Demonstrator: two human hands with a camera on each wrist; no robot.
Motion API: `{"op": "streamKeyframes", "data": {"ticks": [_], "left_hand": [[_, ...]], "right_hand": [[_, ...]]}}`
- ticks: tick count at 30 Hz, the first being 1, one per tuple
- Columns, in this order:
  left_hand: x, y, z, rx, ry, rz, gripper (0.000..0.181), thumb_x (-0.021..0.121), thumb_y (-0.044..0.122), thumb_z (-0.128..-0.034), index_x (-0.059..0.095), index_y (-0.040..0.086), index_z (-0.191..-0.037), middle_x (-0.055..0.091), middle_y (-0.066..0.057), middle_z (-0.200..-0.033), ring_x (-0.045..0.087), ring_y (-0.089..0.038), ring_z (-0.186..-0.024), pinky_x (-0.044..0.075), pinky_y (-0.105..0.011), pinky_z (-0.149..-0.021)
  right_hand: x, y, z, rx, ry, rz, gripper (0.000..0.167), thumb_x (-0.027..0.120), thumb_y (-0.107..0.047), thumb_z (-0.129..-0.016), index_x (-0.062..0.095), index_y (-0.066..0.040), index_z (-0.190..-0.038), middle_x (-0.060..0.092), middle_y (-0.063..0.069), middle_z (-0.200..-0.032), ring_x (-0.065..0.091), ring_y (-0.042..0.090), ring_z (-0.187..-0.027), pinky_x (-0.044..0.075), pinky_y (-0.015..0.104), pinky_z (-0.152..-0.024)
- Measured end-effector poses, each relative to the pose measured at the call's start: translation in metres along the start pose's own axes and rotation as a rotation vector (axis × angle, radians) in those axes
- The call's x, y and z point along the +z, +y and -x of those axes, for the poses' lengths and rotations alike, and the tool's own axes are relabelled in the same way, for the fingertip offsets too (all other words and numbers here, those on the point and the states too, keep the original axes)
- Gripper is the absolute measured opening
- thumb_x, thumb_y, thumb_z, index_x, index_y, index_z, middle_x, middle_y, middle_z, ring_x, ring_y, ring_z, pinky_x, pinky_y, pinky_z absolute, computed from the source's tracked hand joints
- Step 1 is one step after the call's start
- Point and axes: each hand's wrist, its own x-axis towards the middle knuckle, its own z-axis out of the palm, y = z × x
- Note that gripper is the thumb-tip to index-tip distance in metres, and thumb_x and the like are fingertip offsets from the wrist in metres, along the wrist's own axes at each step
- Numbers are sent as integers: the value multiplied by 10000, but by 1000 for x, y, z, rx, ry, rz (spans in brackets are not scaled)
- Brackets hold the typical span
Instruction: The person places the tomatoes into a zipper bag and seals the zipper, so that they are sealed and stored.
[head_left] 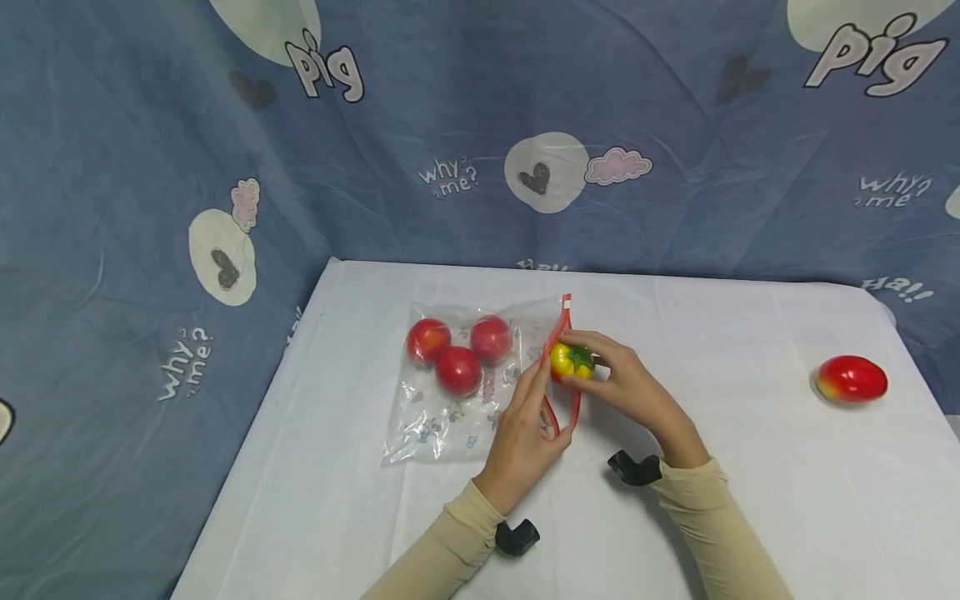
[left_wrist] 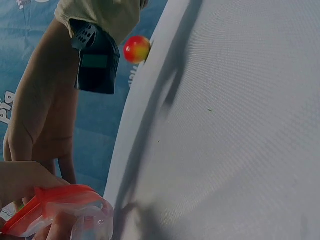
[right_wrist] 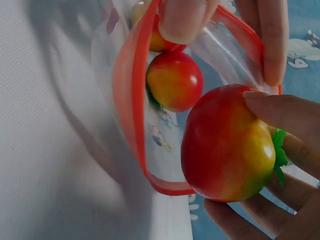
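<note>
A clear zip bag (head_left: pixel 442 425) with a red rim lies on the table, with three round red tomatoes (head_left: pixel 458 371) inside. My left hand (head_left: pixel 522 437) holds the bag's rim at its right end, and the mouth gapes apart in the right wrist view. At that mouth, my right hand (head_left: pixel 633 387) grips a red-and-yellow toy tomato (right_wrist: pixel 225 150) between thumb and fingers. Its green leafy top (right_wrist: pixel 280 152) faces the right palm. Part of this tomato overlaps the opening, and another tomato (right_wrist: pixel 175 80) shows deeper in the bag. The left palm is hidden.
A glossy red fruit (head_left: pixel 852 379) with a yellow-green end, like a mango, lies on the table's right side. The white-covered table (head_left: pixel 315 500) meets a blue printed cloth (head_left: pixel 390 125) behind and at the left. Black camera mounts (head_left: pixel 633 468) sit under both wrists.
</note>
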Motion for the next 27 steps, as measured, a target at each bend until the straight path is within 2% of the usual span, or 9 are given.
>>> {"op": "streamKeyframes", "data": {"ticks": [2,9,11,14,16,19,21,25,27], "left_hand": [[0,0,0,0,1,5,1032,874,7,-772,303,96,-1627,400,-56,-1610,591,-127,-789,542,-109,-653],[0,0,1,-4,0,-22,1022,883,43,-780,307,81,-1623,373,-68,-1637,634,-189,-1027,568,-123,-741],[0,0,1,-1,1,-22,1022,879,36,-781,304,81,-1625,372,-69,-1638,634,-180,-963,562,-123,-714],[0,0,0,6,4,-24,1024,876,38,-784,297,84,-1628,367,-74,-1644,631,-177,-983,557,-120,-700],[0,0,0,6,2,-28,1025,876,48,-789,292,88,-1630,357,-68,-1652,640,-183,-1078,573,-130,-744],[0,1,0,7,0,-43,1018,880,71,-794,297,87,-1628,339,-69,-1664,576,-225,-1305,590,-182,-856],[0,1,0,10,0,-50,1015,882,80,-796,299,89,-1627,335,-66,-1665,550,-239,-1354,586,-216,-904],[-1,0,0,11,6,-35,1021,875,59,-792,295,100,-1631,362,-62,-1644,643,-179,-1052,583,-150,-775],[-1,0,0,11,8,-26,1024,868,48,-792,289,107,-1634,378,-65,-1632,626,-149,-901,551,-117,-712]], "right_hand": [[3,1,-2,5,-1,2,603,825,-60,-858,596,-67,-1416,621,159,-1432,602,367,-1296,534,596,-1030],[15,5,-5,8,12,-34,654,850,-61,-833,497,-46,-1383,632,194,-1393,597,362,-1316,553,556,-1019],[17,5,-5,8,19,-38,631,858,-59,-823,509,-50,-1349,650,186,-1359,613,356,-1294,560,550,-1009],[19,6,-5,3,11,-19,569,861,-60,-820,554,-54,-1300,679,167,-1305,648,346,-1239,566,551,-998],[20,7,-5,-7,-2,-9,530,856,-54,-822,586,-47,-1278,691,161,-1279,669,340,-1195,567,552,-993],[24,6,-5,-25,-15,17,512,853,-57,-825,616,-39,-1279,711,147,-1238,692,301,-1098,581,537,-972],[27,6,-5,-50,-14,31,492,848,-52,-826,626,-32,-1264,718,131,-1179,681,246,-983,608,454,-911],[33,7,-6,-97,-9,45,425,817,-25,-836,636,-47,-1220,701,85,-1056,581,169,-822,539,309,-736],[35,8,-6,-104,-17,40,400,798,-11,-844,636,-55,-1207,695,79,-1046,572,162,-826,513,286,-723]]}}
